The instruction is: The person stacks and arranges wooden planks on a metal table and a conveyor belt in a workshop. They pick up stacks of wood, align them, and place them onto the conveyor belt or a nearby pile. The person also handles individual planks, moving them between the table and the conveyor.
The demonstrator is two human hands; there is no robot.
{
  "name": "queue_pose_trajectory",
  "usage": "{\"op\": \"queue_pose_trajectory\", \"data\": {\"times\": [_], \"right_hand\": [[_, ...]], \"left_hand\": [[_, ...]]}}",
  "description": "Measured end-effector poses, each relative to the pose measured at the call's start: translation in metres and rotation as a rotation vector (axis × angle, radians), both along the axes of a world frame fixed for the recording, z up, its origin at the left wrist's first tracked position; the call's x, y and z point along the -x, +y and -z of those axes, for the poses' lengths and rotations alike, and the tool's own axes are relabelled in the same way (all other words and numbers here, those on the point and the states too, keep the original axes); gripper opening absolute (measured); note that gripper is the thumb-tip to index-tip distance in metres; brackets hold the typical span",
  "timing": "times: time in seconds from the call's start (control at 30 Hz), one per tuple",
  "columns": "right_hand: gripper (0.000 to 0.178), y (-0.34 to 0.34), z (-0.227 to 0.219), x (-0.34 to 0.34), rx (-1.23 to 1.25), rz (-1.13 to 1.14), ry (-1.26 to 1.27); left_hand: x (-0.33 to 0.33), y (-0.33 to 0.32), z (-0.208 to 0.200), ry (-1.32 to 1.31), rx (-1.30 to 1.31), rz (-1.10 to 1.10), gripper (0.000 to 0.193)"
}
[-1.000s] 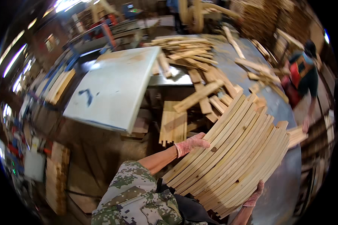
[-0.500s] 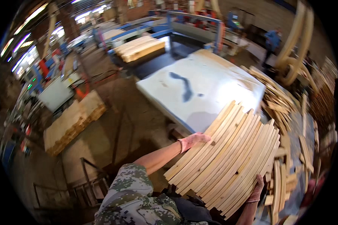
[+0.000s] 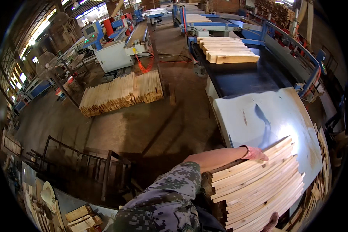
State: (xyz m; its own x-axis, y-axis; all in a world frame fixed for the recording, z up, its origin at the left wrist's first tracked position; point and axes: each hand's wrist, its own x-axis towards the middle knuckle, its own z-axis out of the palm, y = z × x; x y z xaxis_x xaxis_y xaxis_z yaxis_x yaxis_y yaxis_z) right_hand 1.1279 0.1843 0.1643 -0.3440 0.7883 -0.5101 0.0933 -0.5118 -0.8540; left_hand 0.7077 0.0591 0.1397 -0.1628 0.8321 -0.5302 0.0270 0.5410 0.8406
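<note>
A broad bundle of pale wooden strips (image 3: 259, 185), laid side by side with uneven ends, lies across the front of my body. My left hand (image 3: 256, 154), in a pink knit glove, is closed on the bundle's far edge. At the near edge my right hand (image 3: 272, 222), gloved as well, grips the strips; the lower frame edge cuts off part of it. The far ends of the strips overlap the pale, shiny tabletop (image 3: 239, 120). Whether they rest on it I cannot tell.
Beyond the tabletop, a stack of strips (image 3: 226, 50) sits on a black machine bed (image 3: 247, 73). Left of it, a long row of strips (image 3: 123, 92) stands on the floor near a white machine cabinet (image 3: 114, 57). A dark metal rack (image 3: 106, 170) and a side bench with wood pieces (image 3: 83, 218) are at lower left.
My view has turned left, so the tabletop and machine sit further right. The bundle has swung round with my body, its strips now lying more sideways. Both hands keep their hold.
</note>
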Motion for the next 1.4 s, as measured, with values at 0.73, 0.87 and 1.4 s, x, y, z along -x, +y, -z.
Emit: {"op": "queue_pose_trajectory", "data": {"times": [0.73, 0.87, 1.4], "right_hand": [[0.033, 0.172, 0.175, 0.631, 0.184, 0.054, 0.236], [0.028, 0.144, 0.180, 0.759, 0.123, 0.063, 0.294], [0.082, 0.130, 0.137, 0.848, -0.490, -0.569, -0.971]], "left_hand": [[0.536, 0.138, 0.108, 1.160, 0.225, -0.134, 0.106], [0.660, 0.110, 0.132, 1.388, 0.161, -0.122, 0.107], [0.764, 0.048, 0.137, 1.031, -0.281, -0.267, 0.077]]}}
